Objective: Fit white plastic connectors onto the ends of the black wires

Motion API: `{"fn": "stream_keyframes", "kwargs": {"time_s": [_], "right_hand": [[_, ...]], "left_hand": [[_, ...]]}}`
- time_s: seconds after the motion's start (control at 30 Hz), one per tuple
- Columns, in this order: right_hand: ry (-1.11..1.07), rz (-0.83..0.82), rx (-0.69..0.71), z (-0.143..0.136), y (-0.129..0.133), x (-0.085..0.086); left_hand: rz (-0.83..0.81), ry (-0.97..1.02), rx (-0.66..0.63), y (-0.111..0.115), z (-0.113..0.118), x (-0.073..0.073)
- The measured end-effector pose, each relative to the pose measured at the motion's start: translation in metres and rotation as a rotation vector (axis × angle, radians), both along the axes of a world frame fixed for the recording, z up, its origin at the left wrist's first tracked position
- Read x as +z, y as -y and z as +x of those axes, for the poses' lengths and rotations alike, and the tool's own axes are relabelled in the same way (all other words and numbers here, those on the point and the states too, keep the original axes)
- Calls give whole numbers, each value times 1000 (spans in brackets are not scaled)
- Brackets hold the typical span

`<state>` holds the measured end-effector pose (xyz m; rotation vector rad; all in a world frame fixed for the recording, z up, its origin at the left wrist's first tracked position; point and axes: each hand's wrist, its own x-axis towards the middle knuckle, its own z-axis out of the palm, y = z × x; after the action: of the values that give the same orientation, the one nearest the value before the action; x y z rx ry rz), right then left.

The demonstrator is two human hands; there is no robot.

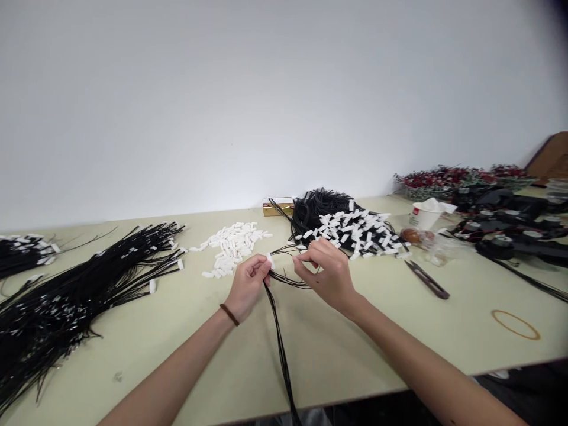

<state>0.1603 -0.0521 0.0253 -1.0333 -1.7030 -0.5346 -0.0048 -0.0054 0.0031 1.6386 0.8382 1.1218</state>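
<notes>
My left hand pinches a white connector between thumb and fingers, with a dark band around the wrist. Thin black wires run from under that hand down past the table's front edge, and more strands loop from the connector to the right. My right hand is at those loops, thumb and forefinger pinched on a black wire. Fingers partly hide the wire's end. Behind the left hand lies a loose pile of small white connectors.
Bundled black wires cover the table's left. A heap of wires with white connectors lies behind my right hand. Farther right are thread snips, a paper cup, a plastic bag and a rubber band.
</notes>
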Motion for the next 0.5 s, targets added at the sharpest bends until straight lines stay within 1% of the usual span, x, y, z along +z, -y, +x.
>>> {"fn": "stream_keyframes", "kwargs": {"time_s": [0.2,0.37,0.5], "right_hand": [[26,27,-21,-2,1,-1],[48,36,-23,-3,2,-2],[63,18,5,-4,3,-1]], "left_hand": [[44,-52,53,5,1,6],[75,-61,86,5,1,6],[85,-66,103,5,1,6]]}}
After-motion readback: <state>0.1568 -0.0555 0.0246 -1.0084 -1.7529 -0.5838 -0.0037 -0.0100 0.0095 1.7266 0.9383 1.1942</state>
